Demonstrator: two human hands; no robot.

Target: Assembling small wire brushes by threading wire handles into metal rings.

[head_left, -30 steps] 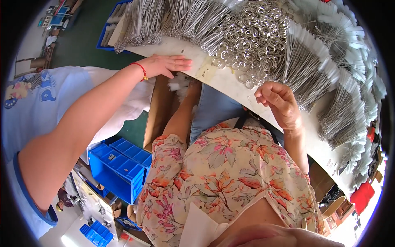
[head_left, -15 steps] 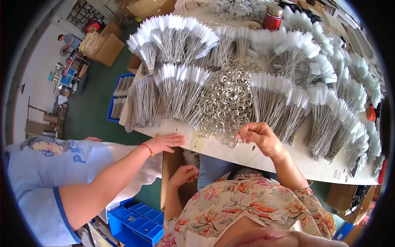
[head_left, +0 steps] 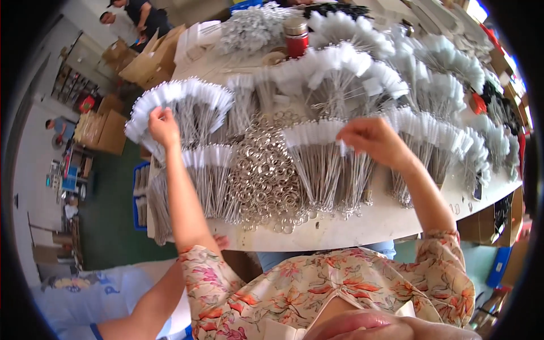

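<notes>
My left hand is over a fanned bunch of wire-handled brushes at the back left, its fingers drawn together against the white bristle heads. Whatever it may pinch there is hidden. Above the front row of brushes, right of the middle, hovers my right hand. Its fingers point left, loosely bent and slightly blurred, and I see nothing held in them. Between the two hands lies a heap of shiny metal rings, spreading toward the table's near edge.
Brush bundles cover the table's right side. A red jar with a metal lid stands at the back. Near my left arm are a co-worker's hand and pale blue shirt. A blue crate stands beyond the table's left end.
My left hand has risen from below the table edge to the back-left brushes. My right hand has left the rings for the brushes. The co-worker's hand now shows only partly behind my arm.
</notes>
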